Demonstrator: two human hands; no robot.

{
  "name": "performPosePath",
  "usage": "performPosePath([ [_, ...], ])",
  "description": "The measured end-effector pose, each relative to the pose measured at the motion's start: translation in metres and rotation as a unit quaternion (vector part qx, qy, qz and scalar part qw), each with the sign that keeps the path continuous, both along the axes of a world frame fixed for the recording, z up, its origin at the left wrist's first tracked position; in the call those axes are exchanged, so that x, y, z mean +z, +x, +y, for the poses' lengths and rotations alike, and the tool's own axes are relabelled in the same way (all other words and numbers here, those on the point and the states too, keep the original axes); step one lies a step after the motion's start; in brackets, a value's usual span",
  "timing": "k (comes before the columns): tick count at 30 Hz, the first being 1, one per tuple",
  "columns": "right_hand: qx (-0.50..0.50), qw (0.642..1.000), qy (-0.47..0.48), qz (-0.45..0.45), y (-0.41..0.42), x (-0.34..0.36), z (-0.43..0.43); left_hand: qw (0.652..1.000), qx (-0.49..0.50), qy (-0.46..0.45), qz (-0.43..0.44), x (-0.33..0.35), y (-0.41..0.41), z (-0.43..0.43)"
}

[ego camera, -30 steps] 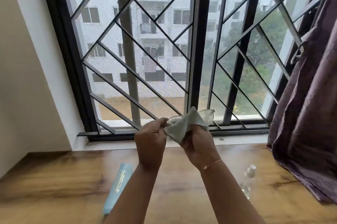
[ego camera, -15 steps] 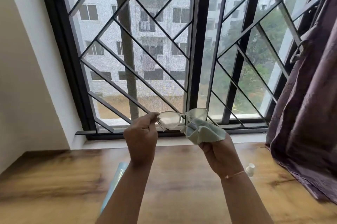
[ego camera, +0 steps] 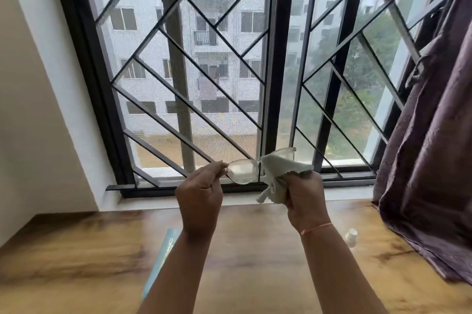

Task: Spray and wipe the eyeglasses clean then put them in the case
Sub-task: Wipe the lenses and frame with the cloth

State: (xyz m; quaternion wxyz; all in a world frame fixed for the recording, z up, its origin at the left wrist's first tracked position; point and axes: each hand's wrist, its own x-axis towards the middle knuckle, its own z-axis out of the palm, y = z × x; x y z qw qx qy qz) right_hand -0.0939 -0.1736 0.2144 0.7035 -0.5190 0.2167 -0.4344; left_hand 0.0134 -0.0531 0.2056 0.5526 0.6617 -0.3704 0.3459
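I can read no text from here. The case (ego camera: 164,257) on the table (ego camera: 76,250) carries pale lettering along its length. It's too blurred for me to make out.

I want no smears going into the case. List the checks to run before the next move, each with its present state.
1. The left hand pinches the eyeglasses at one end of the frame: ok.
2. The right hand grips the cloth: ok.
3. The cloth covers one lens: ok.
4. The bare lens free of smears: cannot tell, it looks hazy against the window.
5. The case open and ready: cannot tell, the left forearm hides part of it on the table.
6. The spray bottle on the table, apart from both hands: ok.
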Motion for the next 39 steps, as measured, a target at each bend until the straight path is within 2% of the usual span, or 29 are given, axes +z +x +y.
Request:
performPosePath([
  [5,0.057,0.998,0.007,-0.010,-0.006,0.014,0.004,1.000,-0.016,-0.015,0.016,0.000,0.000,0.002],
  [16,0.203,0.978,0.020,-0.030,-0.029,0.013,0.003,1.000,0.012,-0.015,0.021,0.002,0.000,0.005],
  [20,0.118,0.992,-0.038,0.010,-0.025,0.014,0.010,1.000,0.000,-0.010,0.014,-0.002,0.002,0.002],
  [24,0.023,0.998,-0.042,0.050,-0.016,0.009,0.009,1.000,-0.015,-0.016,-0.008,-0.005,0.000,-0.001],
  [26,0.000,0.998,-0.011,0.055,-0.015,0.010,0.006,1.000,-0.017,-0.023,-0.013,-0.008,0.002,-0.001],
  [30,0.023,0.996,0.071,0.047,-0.017,0.010,-0.005,0.999,-0.018,-0.036,-0.011,-0.012,0.005,0.002],
  [36,0.113,0.971,0.205,-0.052,-0.036,-0.009,-0.019,0.986,-0.030,-0.097,0.130,-0.020,0.013,0.004],
  [38,0.136,0.962,0.232,-0.053,-0.038,-0.021,-0.015,0.967,-0.050,-0.149,0.203,-0.017,0.008,0.001],
  [39,0.150,0.958,0.238,-0.050,-0.038,-0.027,-0.012,0.944,-0.074,-0.190,0.261,-0.013,0.005,-0.001],
])
